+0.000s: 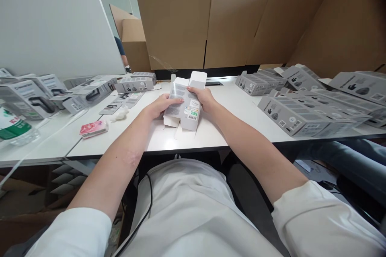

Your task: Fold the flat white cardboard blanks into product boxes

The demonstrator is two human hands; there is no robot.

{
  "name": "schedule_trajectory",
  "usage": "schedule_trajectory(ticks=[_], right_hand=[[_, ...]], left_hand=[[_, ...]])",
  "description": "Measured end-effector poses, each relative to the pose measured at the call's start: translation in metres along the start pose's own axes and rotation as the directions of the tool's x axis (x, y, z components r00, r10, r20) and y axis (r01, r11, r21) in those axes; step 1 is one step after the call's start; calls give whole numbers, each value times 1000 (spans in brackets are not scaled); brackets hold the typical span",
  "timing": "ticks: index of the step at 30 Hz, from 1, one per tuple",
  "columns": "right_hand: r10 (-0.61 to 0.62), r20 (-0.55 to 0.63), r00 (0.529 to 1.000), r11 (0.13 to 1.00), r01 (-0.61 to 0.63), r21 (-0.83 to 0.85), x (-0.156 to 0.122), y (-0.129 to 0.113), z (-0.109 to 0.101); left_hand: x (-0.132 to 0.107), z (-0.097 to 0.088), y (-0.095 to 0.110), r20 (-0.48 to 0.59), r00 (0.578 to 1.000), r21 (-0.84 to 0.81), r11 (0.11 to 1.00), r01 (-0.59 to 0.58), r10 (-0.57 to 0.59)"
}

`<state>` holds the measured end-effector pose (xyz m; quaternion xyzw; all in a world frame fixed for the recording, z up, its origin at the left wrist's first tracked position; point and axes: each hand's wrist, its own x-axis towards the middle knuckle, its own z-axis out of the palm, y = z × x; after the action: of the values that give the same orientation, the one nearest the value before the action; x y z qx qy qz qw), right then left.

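A grey and white printed carton is between my hands above the white table, its end flaps sticking out at top and bottom. My left hand grips its left side, thumb laid across the printed face. On the right edge, near the upper flap, my right hand holds the carton with its thumb on the front. Labels and a barcode show on the lower right panel. Whether anything is inside the carton cannot be seen.
Rows of grey cartons stand on the right, and more cartons on the left. A pink tissue pack, a flattened carton and a plastic bottle lie at left. Tall cardboard rises behind the table.
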<state>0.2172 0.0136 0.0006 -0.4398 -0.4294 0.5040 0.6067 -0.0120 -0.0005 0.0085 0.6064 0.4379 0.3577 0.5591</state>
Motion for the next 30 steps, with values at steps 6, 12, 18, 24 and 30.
schedule_trajectory(ticks=[6, 12, 18, 24, 30], right_hand=[[-4, 8, 1000, 1000, 4, -24, -2, 0, 1], [24, 13, 1000, 999, -23, -32, -6, 0, 4], [62, 133, 989, 992, -47, -116, -14, 0, 4], [66, 167, 984, 987, -39, -157, -14, 5, 5], [93, 176, 980, 989, -71, -128, -14, -3, 2]], left_hand=[[2, 3, -1, -45, 998, 21, 999, -35, 36], [5, 2, 0, -124, 988, 41, 995, -92, 97], [10, -1, -1, -311, 934, -45, 979, -200, 177], [12, -1, -2, -345, 928, -69, 982, -178, 144], [9, 3, -1, -298, 947, -129, 978, -162, 118]])
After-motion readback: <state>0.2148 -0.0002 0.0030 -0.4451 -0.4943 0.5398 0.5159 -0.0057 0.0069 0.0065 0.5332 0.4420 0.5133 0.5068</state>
